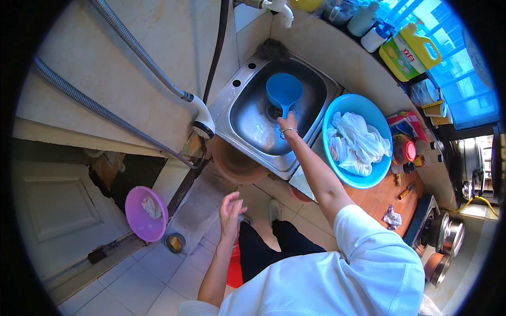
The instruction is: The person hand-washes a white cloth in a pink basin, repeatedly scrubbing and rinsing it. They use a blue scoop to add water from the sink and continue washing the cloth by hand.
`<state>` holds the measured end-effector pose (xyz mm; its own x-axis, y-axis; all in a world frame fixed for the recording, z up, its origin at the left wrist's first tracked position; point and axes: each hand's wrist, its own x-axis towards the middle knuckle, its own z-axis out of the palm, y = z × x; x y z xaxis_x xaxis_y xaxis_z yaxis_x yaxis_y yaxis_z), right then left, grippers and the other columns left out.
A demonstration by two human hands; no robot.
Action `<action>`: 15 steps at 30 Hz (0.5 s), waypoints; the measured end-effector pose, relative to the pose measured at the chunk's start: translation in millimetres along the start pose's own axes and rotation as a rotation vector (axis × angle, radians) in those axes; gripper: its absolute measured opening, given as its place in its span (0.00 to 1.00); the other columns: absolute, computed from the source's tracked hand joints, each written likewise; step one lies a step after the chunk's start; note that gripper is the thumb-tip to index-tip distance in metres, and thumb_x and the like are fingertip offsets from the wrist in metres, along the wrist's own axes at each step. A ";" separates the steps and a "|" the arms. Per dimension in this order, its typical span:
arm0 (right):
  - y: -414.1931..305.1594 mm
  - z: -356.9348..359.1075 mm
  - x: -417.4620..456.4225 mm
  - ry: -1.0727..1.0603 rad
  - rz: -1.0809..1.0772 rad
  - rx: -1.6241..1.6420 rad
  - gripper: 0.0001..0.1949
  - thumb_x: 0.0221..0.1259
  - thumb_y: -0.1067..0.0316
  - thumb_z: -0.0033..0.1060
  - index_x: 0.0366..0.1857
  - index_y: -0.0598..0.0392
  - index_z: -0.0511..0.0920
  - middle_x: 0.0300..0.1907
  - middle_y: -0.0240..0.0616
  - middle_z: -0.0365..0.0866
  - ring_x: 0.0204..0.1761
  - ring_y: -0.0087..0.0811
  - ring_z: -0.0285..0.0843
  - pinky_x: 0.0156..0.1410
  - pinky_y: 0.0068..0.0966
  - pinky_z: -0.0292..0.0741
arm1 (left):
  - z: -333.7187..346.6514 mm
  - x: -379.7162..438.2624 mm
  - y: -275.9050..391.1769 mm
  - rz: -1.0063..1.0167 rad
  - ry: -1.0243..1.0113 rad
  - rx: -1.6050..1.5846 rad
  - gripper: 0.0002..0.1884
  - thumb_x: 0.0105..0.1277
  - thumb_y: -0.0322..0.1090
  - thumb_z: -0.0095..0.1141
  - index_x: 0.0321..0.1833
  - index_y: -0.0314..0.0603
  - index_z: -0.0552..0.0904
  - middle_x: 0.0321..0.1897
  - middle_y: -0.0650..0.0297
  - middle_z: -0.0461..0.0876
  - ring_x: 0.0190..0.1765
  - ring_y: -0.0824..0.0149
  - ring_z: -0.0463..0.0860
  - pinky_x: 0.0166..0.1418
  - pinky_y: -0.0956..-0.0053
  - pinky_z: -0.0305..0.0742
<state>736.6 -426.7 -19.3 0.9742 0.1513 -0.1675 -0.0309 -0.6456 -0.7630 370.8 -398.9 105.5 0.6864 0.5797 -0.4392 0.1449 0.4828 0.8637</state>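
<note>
My right hand (289, 123) grips the handle of a blue plastic water ladle (284, 90). The ladle's bowl is held over the stainless steel sink (253, 130), just beyond the drain (273, 113). Whether it touches the sink bottom, I cannot tell. My left hand (231, 213) hangs over the floor in front of my legs, holding nothing, its fingers bent and apart. Right of the sink stands a light-blue plastic basin (329, 158) with wet-looking white cloth (357, 138) heaped in it.
A shower head (203, 120) hangs on its hose left of the sink. Above is a white tap (281, 12). A pink basin (136, 225) stands at left. Detergent (409, 51) is on the window ledge; a knife (406, 191) lies near the gas stove (421, 221).
</note>
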 end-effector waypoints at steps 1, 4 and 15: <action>12.0 4.3 8.0 0.056 -0.014 -0.038 0.17 0.42 0.66 0.56 0.38 0.61 0.68 0.30 0.58 0.77 0.38 0.58 0.76 0.44 0.43 0.72 | -2.3 -9.3 -6.5 -0.022 0.018 -0.002 0.17 0.62 0.33 0.53 0.53 0.38 0.73 0.49 0.61 0.71 0.48 0.70 0.75 0.44 0.76 0.78; 7.3 19.0 10.3 -0.070 0.072 0.191 0.22 0.45 0.70 0.59 0.47 0.58 0.65 0.29 0.51 0.78 0.27 0.45 0.80 0.28 0.35 0.75 | -25.1 -24.5 -19.7 -0.026 0.110 0.043 0.14 0.62 0.33 0.53 0.50 0.37 0.74 0.46 0.62 0.73 0.45 0.71 0.75 0.42 0.77 0.78; -11.5 -62.6 -93.1 -0.557 0.120 0.477 0.34 0.55 0.72 0.54 0.65 0.56 0.49 0.32 0.47 0.79 0.23 0.31 0.80 0.25 0.25 0.77 | -52.8 -35.8 -39.4 0.032 0.267 -0.002 0.12 0.64 0.36 0.53 0.48 0.40 0.75 0.43 0.65 0.75 0.43 0.73 0.76 0.42 0.79 0.74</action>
<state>660.2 -480.3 44.1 0.7042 0.5393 -0.4619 -0.3472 -0.3059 -0.8865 302.9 -404.0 74.2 0.4784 0.7470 -0.4617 0.1244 0.4628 0.8777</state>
